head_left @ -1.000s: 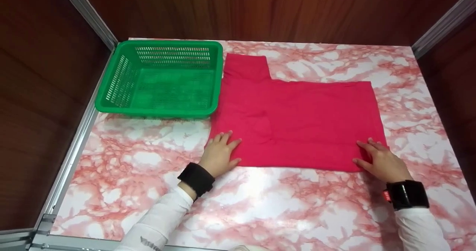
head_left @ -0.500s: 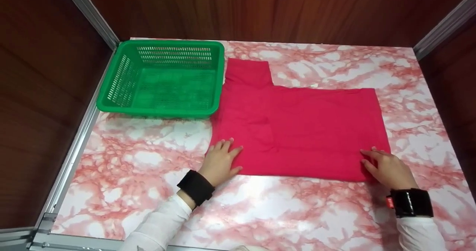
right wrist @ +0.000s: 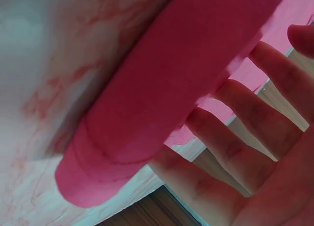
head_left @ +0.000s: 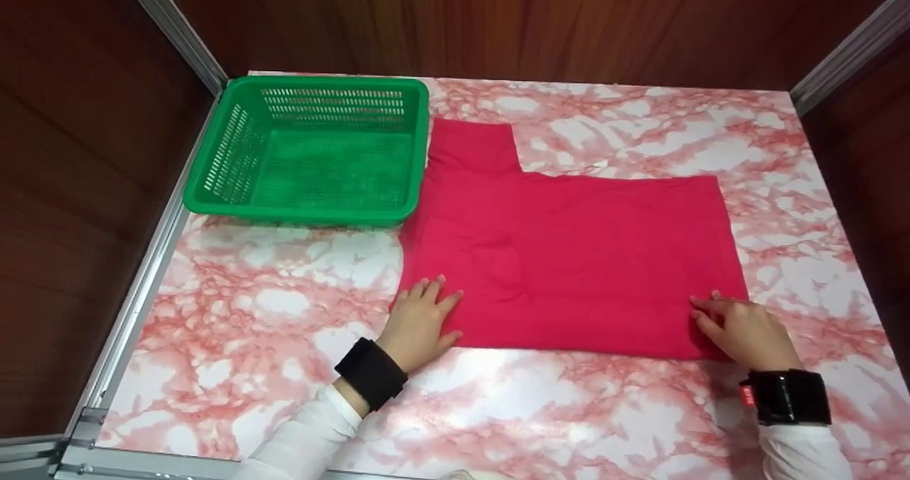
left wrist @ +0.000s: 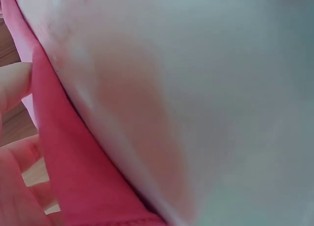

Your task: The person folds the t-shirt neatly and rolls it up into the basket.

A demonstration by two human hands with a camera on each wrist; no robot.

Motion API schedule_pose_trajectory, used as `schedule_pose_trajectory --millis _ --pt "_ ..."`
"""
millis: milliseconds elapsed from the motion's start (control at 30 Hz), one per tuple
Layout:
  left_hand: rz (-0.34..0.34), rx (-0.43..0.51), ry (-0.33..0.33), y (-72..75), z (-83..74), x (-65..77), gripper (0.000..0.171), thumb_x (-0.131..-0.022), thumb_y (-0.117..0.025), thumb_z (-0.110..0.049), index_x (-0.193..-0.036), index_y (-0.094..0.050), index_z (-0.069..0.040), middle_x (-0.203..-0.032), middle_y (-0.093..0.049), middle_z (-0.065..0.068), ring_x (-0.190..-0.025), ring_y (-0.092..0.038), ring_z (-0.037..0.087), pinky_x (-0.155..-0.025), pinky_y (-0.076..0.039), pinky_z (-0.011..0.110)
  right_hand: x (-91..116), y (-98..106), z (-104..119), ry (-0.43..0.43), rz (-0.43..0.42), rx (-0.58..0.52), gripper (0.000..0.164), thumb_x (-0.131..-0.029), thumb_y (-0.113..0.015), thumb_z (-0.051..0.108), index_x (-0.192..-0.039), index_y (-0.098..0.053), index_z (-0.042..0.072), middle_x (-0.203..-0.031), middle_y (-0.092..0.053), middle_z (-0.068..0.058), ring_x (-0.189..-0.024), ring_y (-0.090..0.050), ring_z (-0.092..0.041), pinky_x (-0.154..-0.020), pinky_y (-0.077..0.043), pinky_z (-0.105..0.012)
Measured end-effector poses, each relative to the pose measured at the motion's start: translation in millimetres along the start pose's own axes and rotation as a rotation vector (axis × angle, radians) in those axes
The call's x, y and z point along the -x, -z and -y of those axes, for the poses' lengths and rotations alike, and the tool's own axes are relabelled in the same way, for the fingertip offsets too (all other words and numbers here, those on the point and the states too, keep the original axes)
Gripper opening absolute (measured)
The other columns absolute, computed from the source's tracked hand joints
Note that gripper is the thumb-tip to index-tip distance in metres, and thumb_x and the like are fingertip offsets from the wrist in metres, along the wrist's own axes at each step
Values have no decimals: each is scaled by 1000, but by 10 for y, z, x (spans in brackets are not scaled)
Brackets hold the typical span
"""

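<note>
A red T-shirt (head_left: 590,245), folded lengthwise, lies on the marbled tabletop with one short sleeve pointing toward the back wall. My left hand (head_left: 419,323) rests with spread fingers on its near left corner. At the near right corner, the fingers of my right hand (head_left: 750,332) lie on the cloth by the hem. In the left wrist view the shirt's edge (left wrist: 73,152) shows beside my fingers. The right wrist view shows a rounded fold of the shirt (right wrist: 162,84), with the fingers of my right hand (right wrist: 255,133) reaching to it.
A green plastic basket (head_left: 302,215) with slotted sides stands at the back left, close against the shirt's left edge. Dark wood panels (head_left: 483,21) with metal rails (head_left: 174,32) enclose the marbled tabletop (head_left: 569,409). Something pale (head_left: 462,475) shows at the bottom edge.
The shirt has slid toward the near edge of the table, with both hands moving along with it. Small creases near its left part have shifted. The basket stays in place.
</note>
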State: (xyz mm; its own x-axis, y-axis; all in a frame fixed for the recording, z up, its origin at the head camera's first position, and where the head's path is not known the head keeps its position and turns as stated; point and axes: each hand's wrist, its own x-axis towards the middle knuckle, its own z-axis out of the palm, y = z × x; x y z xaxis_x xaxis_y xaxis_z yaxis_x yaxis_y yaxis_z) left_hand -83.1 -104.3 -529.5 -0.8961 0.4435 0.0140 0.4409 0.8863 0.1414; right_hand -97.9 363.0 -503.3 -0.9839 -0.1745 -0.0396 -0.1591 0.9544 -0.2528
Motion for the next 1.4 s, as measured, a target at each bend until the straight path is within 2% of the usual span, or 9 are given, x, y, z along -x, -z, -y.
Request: schedule_pose_trajectory --millis 267,500,633,733,833,900,1033,1167,1400 --pt "-11 -23 -8 -11 -28 45 58 -81 -67 -47 -130 -57 -18 -135 -51 17 -119 -50 37 -91 -45 51 32 0 15 -5 -6 -3 30 -84 -67 19 -109 -69 3 -113 -57 -34 -96 -57 -55 -66 -46 -64" --pt "17 -36 -15 -12 -43 75 59 -81 -67 -48 -131 -57 -18 -135 -51 17 -119 -51 38 -90 -46 51 74 -2 28 -12 4 -19 28 -84 -66 17 -108 -70 2 -111 -59 -34 -89 -59 -54 -66 -46 -64" --pt "51 -33 -18 34 -56 72 59 -82 -67 -48 -132 -56 -18 -136 -50 18 -120 -51 38 -92 -46 50 92 -1 39 3 -10 -16 28 -83 -67 16 -106 -70 1 -109 -59 -35 -88 -60 -53 -64 -47 -62" --pt "88 -12 -28 107 -56 47 58 -83 -66 -47 -131 -57 -16 -136 -50 19 -120 -51 39 -94 -45 49 81 20 57 -19 36 -15 30 -85 -66 19 -109 -69 1 -109 -59 -36 -90 -59 -54 -66 -47 -61" --pt "101 8 -51 209 -36 -24 52 -85 -65 -45 -124 -62 -11 -125 -57 18 -111 -57 36 -90 -47 47 33 61 69 -59 89 -24 32 -87 -65 22 -108 -69 -2 -103 -62 -34 -86 -61 -51 -71 -47 -62" --pt "101 26 -53 292 -13 -113 45 -87 -63 -43 -116 -65 -8 -112 -63 16 -102 -61 34 -85 -50 45 -20 97 69 -80 91 -35 33 -87 -64 23 -107 -68 -4 -98 -64 -32 -82 -62 -48 -72 -47 -61" --pt "46 47 -25 439 29 -396 36 -89 -62 -37 -105 -65 -4 -93 -64 13 -90 -62 31 -77 -51 43 -169 178 47 -86 15 -53 32 -87 -63 21 -105 -66 -6 -94 -64 -32 -83 -61 -50 -72 -46 -62" --pt "-41 72 2 519 3 -737 37 -90 -61 -31 -114 -63 -3 -108 -62 16 -103 -57 32 -85 -48 46 -370 249 32 -68 -65 -50 32 -87 -63 18 -108 -63 -6 -102 -61 -33 -93 -58 -51 -73 -44 -65" --pt "-83 123 71 546 -74 -1317 46 -90 -61 -28 -130 -55 -7 -136 -48 17 -127 -42 32 -99 -39 46 -750 286 50 -38 -131 -29 40 -86 -63 17 -118 -57 -6 -117 -55 -32 -106 -53 -50 -79 -43 -64"
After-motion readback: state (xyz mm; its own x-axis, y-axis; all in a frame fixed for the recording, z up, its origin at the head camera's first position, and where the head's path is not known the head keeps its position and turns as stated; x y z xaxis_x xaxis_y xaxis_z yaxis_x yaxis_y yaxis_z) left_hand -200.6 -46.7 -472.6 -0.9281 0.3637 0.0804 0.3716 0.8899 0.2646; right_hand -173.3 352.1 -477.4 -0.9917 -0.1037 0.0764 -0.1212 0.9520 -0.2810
